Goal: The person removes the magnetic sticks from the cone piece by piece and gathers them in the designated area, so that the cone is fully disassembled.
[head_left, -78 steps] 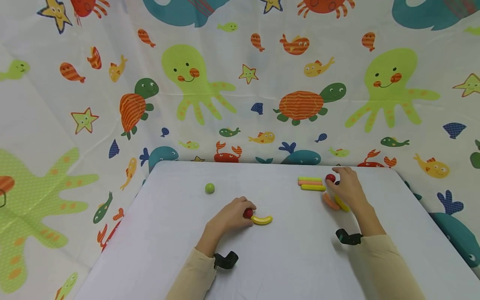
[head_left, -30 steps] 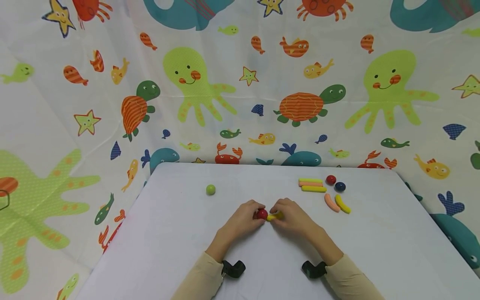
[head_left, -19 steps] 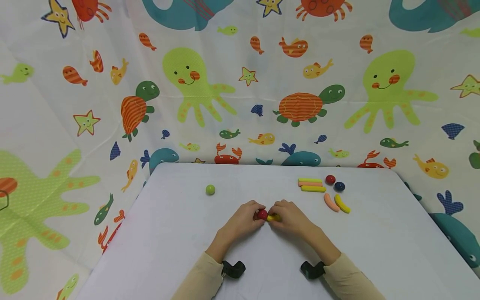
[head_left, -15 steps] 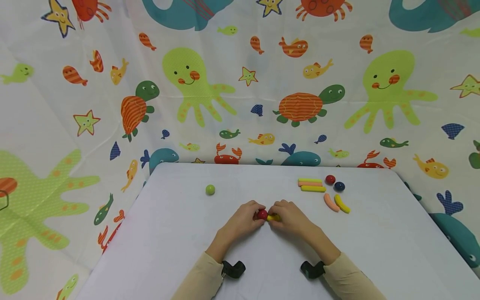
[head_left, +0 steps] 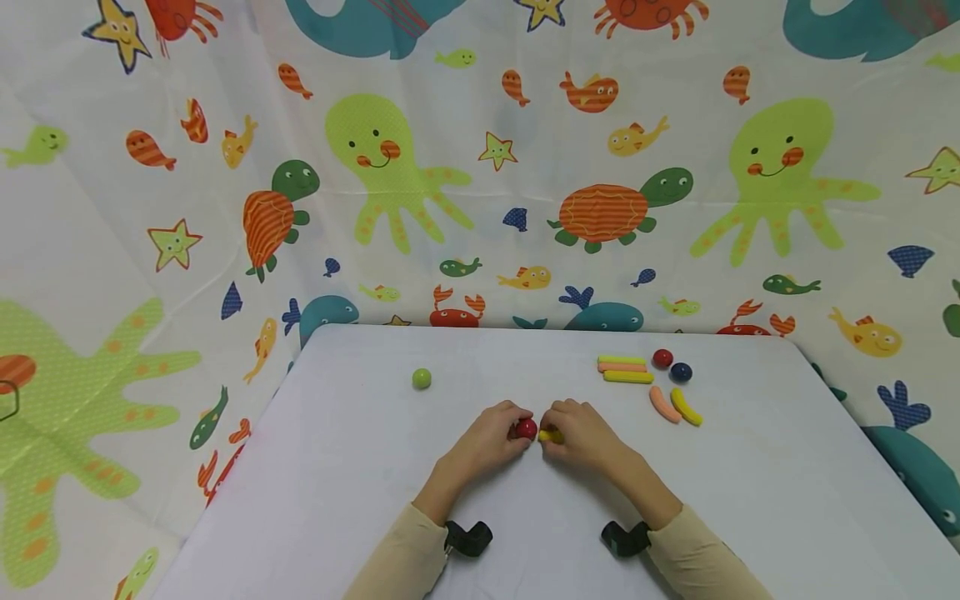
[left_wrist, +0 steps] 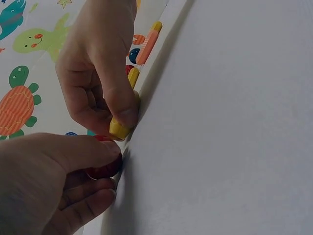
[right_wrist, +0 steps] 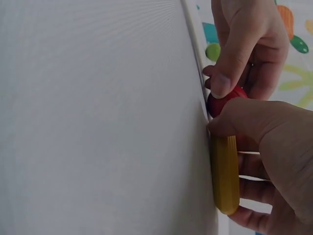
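Note:
Near the middle of the table, my left hand point(head_left: 487, 437) pinches a small glossy red ball point(head_left: 527, 428) between thumb and fingers. Facing it, my right hand point(head_left: 585, 437) grips a yellow curved, banana-like piece point(head_left: 551, 436) by thumb and fingertips. The right wrist view shows more of the ridged yellow piece point(right_wrist: 225, 176), its near end under the thumb. Beside that end is the red ball point(right_wrist: 214, 105), partly covered by fingers. In the left wrist view, the yellow piece's tip point(left_wrist: 119, 129) is close to the ball point(left_wrist: 105, 171); whether they touch is unclear there.
A green ball point(head_left: 422, 378) sits at the back left of the white table point(head_left: 337, 500). At the back right lie several yellow and orange sticks point(head_left: 626, 377), a red ball point(head_left: 662, 358), a dark blue ball point(head_left: 681, 372), a curved orange piece point(head_left: 663, 405) and a curved yellow piece point(head_left: 686, 407).
My right hand has come from the back-right group to the middle and taken hold of the yellow curved piece. The left hand moved slightly right with its ball. Lately a small gap appeared between the pieces.

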The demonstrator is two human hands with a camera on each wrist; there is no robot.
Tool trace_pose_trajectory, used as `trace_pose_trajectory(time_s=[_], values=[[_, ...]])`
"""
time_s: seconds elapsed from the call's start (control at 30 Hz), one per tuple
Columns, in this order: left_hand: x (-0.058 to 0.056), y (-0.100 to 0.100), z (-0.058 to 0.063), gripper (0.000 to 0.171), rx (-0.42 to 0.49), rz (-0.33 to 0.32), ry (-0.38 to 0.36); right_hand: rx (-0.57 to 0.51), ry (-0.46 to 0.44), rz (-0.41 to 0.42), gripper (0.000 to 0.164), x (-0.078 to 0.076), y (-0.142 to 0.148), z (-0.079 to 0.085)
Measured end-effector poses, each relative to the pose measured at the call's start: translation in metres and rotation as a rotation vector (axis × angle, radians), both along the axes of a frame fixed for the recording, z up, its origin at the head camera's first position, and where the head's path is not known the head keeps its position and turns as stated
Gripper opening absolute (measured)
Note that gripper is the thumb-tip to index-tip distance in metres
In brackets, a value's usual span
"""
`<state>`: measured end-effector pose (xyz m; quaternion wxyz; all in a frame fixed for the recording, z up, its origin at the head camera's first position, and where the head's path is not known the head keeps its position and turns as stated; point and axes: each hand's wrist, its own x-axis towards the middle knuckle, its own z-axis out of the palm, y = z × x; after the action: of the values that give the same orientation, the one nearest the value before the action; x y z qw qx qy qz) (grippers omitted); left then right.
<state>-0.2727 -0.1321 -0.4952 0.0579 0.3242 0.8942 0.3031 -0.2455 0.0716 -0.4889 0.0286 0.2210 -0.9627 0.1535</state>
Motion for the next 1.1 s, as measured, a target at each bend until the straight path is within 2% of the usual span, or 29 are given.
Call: trace_pose_trajectory(time_s=[0.4,0.63,0.8,1.1], values=[[-0.001,-0.001,0.000,0.039,-0.006,0.005,0.005,0.008,-0.125,-0.075,0.021,0.001,0.006,0.006],[0.000,-0.002,0.001,0.039,-0.009,0.013,0.000,0.015,-0.145,-0.122,0.021,0.002,0.013,0.009],[-0.001,-0.002,0.001,0.039,-0.008,0.005,0.020,-0.007,-0.140,-0.200,0.023,0.001,0.020,0.011],[-0.001,-0.002,-0.001,0.039,-0.012,0.017,-0.002,-0.086,-0.200,-0.353,0.027,-0.001,0.038,0.011]])
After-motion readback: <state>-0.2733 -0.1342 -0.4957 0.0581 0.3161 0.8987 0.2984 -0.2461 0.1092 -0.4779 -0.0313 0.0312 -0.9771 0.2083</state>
